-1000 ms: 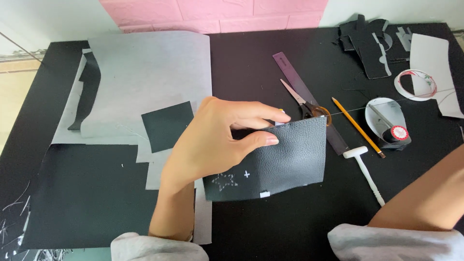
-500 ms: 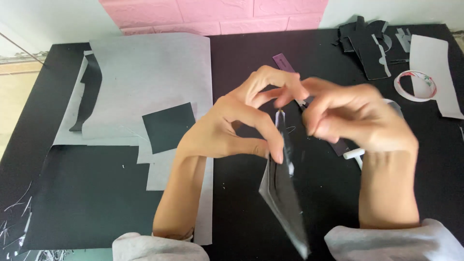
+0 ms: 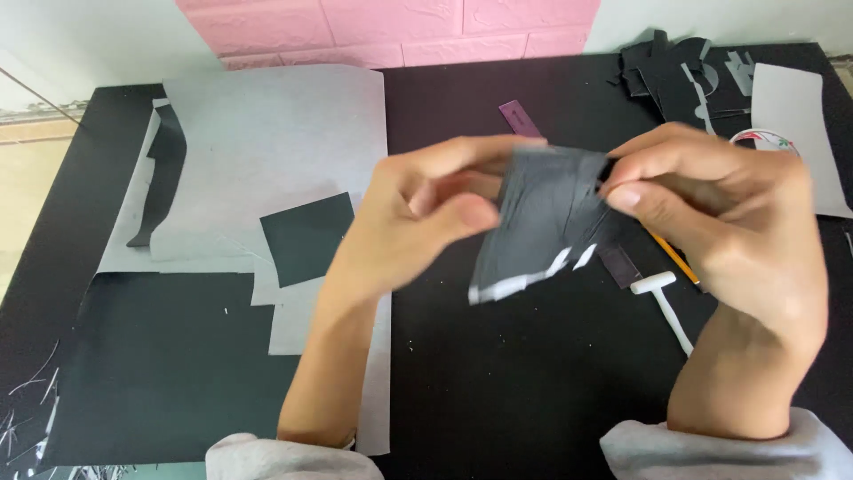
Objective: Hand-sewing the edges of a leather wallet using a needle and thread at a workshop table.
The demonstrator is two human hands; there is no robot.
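Over black table [image 3: 533, 391], dark piece [image 3: 542, 218] bends, blurred.

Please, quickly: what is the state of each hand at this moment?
Left hand: closed, pinching the left edge of the dark sheet piece.
Right hand: closed, pinching the same piece at its right edge.

Matt blk leather-like sheet [image 3: 542, 213], grainy.

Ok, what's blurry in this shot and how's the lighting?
Head view: left hand, right hand and the dark sheet piece held between them are motion-smeared; the grey paper and white T-shaped tool stay sharp; lighting is soft and even, without glare.
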